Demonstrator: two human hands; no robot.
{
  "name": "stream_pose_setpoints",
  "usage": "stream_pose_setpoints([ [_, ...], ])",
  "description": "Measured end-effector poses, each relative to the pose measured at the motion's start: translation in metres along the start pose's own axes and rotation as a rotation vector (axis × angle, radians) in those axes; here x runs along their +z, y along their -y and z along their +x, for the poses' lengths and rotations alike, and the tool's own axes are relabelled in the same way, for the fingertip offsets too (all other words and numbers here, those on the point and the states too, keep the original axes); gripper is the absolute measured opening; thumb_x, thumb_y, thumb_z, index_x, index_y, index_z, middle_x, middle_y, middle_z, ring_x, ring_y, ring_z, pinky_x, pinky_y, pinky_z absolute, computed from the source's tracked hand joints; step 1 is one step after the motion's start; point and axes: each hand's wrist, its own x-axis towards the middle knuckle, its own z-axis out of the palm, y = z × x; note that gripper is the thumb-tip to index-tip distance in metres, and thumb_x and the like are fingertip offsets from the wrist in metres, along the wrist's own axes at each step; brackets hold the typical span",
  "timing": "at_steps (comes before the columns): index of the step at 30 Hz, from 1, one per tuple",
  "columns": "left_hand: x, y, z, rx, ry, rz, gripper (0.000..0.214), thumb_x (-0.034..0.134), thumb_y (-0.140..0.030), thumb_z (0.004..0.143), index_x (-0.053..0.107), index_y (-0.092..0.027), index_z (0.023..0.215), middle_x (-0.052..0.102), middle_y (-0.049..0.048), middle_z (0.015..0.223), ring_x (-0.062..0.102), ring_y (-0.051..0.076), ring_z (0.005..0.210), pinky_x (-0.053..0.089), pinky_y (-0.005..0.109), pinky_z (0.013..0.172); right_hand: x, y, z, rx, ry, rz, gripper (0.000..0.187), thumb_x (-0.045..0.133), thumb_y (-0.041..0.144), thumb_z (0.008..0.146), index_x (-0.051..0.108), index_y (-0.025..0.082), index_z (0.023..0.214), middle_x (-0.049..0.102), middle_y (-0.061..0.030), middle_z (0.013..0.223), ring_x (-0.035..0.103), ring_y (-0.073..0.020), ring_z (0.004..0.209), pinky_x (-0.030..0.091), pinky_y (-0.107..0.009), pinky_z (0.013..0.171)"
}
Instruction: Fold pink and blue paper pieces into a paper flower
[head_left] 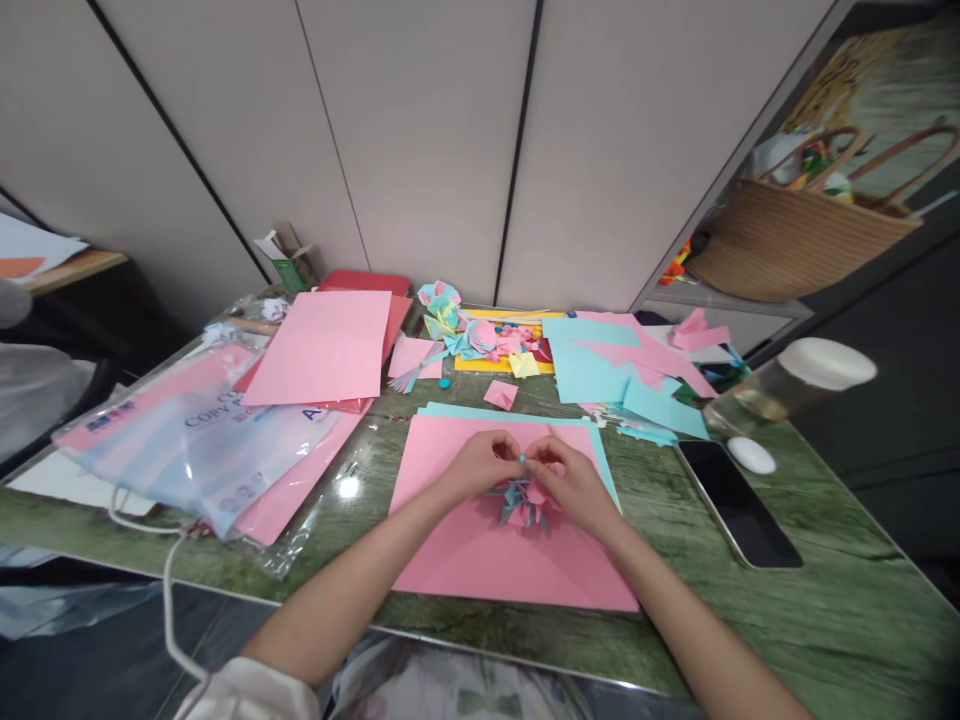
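Both my hands meet over a large pink sheet (480, 555) lying on the green table (825, 600). My left hand (480, 465) and my right hand (574, 480) pinch together on a small folded paper piece (525, 502) of pink and blue strips, which fans out below the fingertips. The fingers of both hands are closed on its top. A blue sheet (450, 411) peeks out from under the pink one.
A pack of pink copy paper in a plastic bag (195, 440) and a loose pink sheet (322, 350) lie left. Folded paper flowers (465, 335), blue and pink scraps (615, 370) sit behind. A phone (739, 505), a white oval object (751, 455), a lidded jar (795, 385) and a woven basket (795, 240) are right.
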Motion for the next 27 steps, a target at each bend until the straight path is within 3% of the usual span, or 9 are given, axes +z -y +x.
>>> stream_pose_setpoints([
  [11,-0.0063,0.0052,0.0042,0.084,0.03,-0.055,0.023,0.068,-0.027,0.059,0.056,-0.012,0.071,0.056,0.0002,0.064,0.051,0.009,0.059,0.039,0.02,0.053,-0.0012,-0.0068,0.0027,-0.035,-0.032,0.006,0.009,0.05,0.027,0.078,0.055,0.02,0.077,0.058,0.0004,0.077,0.054,-0.0129,0.07,0.044,-0.031,0.076],
  [17,-0.0098,-0.0006,0.0027,0.037,0.084,-0.126,0.027,0.073,-0.031,0.055,0.06,-0.011,0.069,0.058,0.0012,0.062,0.052,0.009,0.056,0.039,0.022,0.054,-0.0034,-0.0062,0.0042,0.003,0.002,0.065,0.012,0.051,0.031,0.077,0.054,0.019,0.075,0.058,-0.0003,0.074,0.054,-0.0136,0.068,0.046,-0.031,0.072],
  [20,-0.0094,0.0011,0.004,0.024,0.08,-0.183,0.027,0.075,-0.029,0.053,0.06,-0.01,0.067,0.058,0.0005,0.06,0.052,0.009,0.055,0.039,0.022,0.054,-0.003,-0.0071,0.0048,-0.019,-0.009,0.048,0.012,0.052,0.031,0.077,0.055,0.02,0.074,0.059,0.0008,0.073,0.053,-0.0131,0.065,0.043,-0.037,0.084],
  [23,-0.009,0.0043,0.0059,0.013,0.065,-0.191,0.026,0.075,-0.027,0.052,0.06,-0.01,0.065,0.058,0.0002,0.059,0.051,0.008,0.054,0.039,0.022,0.054,-0.002,-0.008,0.0047,-0.067,-0.031,0.001,0.01,0.053,0.029,0.077,0.055,0.021,0.073,0.059,0.003,0.07,0.053,-0.0116,0.063,0.031,-0.042,0.099],
  [27,-0.0081,0.0034,0.0042,0.075,0.031,-0.093,0.023,0.071,-0.028,0.057,0.059,-0.011,0.068,0.057,0.0002,0.062,0.05,0.009,0.056,0.039,0.022,0.054,-0.0016,-0.0065,0.0032,-0.112,-0.079,-0.044,0.01,0.052,0.029,0.078,0.056,0.021,0.073,0.059,0.0032,0.072,0.054,-0.0117,0.065,0.024,-0.043,0.105],
])
